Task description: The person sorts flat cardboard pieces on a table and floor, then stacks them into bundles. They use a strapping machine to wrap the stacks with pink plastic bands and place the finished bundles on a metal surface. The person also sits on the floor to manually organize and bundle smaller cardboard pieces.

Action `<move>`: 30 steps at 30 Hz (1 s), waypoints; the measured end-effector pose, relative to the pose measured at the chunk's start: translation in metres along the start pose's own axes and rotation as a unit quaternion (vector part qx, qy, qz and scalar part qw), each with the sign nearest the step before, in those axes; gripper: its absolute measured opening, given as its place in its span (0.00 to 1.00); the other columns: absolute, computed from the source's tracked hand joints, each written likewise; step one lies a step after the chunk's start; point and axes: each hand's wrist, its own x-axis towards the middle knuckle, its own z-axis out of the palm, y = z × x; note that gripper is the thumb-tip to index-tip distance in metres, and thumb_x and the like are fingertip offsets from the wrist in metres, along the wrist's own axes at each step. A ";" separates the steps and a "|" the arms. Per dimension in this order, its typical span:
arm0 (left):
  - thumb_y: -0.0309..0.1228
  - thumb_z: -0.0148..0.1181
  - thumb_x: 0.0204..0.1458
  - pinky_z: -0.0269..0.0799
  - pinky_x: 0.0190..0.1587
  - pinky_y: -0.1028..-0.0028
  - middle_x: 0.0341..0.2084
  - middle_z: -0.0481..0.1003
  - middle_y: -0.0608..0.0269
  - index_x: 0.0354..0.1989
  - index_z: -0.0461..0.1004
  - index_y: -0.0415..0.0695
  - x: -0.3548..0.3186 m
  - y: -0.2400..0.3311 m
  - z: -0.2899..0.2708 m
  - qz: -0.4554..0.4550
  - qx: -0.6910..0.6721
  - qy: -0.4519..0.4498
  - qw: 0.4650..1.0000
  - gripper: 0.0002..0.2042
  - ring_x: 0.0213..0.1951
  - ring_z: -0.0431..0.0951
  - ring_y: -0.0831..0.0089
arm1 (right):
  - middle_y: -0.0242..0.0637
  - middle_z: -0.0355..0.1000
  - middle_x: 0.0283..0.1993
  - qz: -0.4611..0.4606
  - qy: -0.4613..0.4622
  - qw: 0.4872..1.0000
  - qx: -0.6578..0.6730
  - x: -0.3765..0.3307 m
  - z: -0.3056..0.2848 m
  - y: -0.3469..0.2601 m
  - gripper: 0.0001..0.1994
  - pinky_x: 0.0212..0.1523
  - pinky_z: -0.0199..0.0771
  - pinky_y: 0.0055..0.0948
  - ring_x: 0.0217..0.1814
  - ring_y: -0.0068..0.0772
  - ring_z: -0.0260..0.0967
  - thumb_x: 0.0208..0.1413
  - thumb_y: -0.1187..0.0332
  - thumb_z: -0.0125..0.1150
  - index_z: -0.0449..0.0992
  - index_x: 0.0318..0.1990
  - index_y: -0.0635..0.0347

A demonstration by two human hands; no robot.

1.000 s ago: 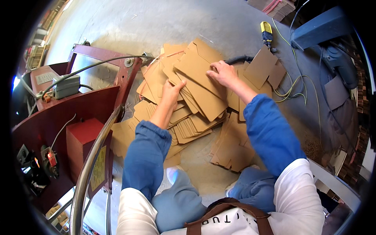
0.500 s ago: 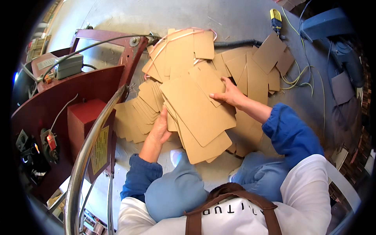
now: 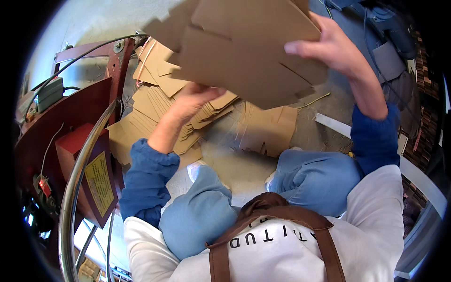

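A bundle of brown cardboard sheets (image 3: 244, 61) is raised in front of me, tilted, its edges uneven and slightly blurred. My right hand (image 3: 333, 49) grips its right side, thumb on the near face and fingers behind. At the lower left edge, my left hand (image 3: 195, 99) closes on the same bundle; its fingertips are partly hidden by the sheets. Below and to the left, a fanned pile of cardboard sheets (image 3: 148, 115) lies on the floor. Another few cardboard sheets (image 3: 270, 127) rest on the floor beyond my knees.
On the left stands a dark red machine (image 3: 77, 141) with a curved metal rail (image 3: 70, 202) and a black cable (image 3: 89, 51). A blue machine (image 3: 392, 26) is at the upper right. A pale bar (image 3: 333, 125) lies near my right sleeve, and a brown stack (image 3: 423, 94) lines the right edge.
Both hands have lifted the cardboard bundle up and away from my lap, tilting it. Part of the floor beneath now shows. The whole view has shifted as well.
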 end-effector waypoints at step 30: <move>0.37 0.55 0.58 0.69 0.32 0.76 0.27 0.76 0.61 0.45 0.71 0.37 0.010 -0.121 0.025 -0.069 0.236 -0.002 0.969 0.15 0.30 0.74 0.76 | 0.38 0.66 0.58 -0.194 -0.005 0.914 -0.356 -0.145 0.091 0.153 0.31 0.52 0.66 0.39 0.53 0.40 0.68 0.41 0.71 0.63 0.66 0.59 0.54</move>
